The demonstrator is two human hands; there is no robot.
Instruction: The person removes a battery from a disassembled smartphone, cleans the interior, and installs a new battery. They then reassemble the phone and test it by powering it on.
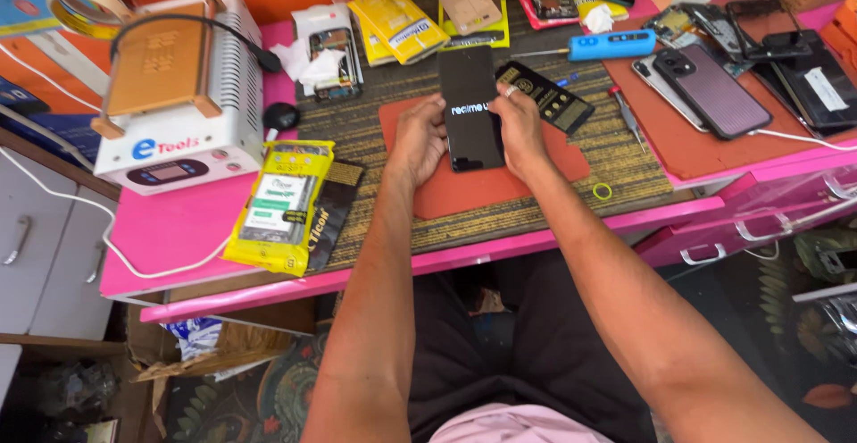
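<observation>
A black smartphone (470,95) lies lengthwise on a red work mat (473,188), its screen lit with small white lettering. My left hand (417,142) presses against the phone's left edge near its lower end. My right hand (518,126), a ring on one finger, grips the right edge. Both hands hold the phone between them. A flat black packet with gold print (546,96) lies just right of my right hand, partly under my fingers.
A white heating machine with a tan top plate (174,86) stands at the left. A yellow packet (281,206) lies in front of it. Several phones (705,90) crowd the right side, beside a blue tool (611,45). Pink drawers (768,215) are at lower right.
</observation>
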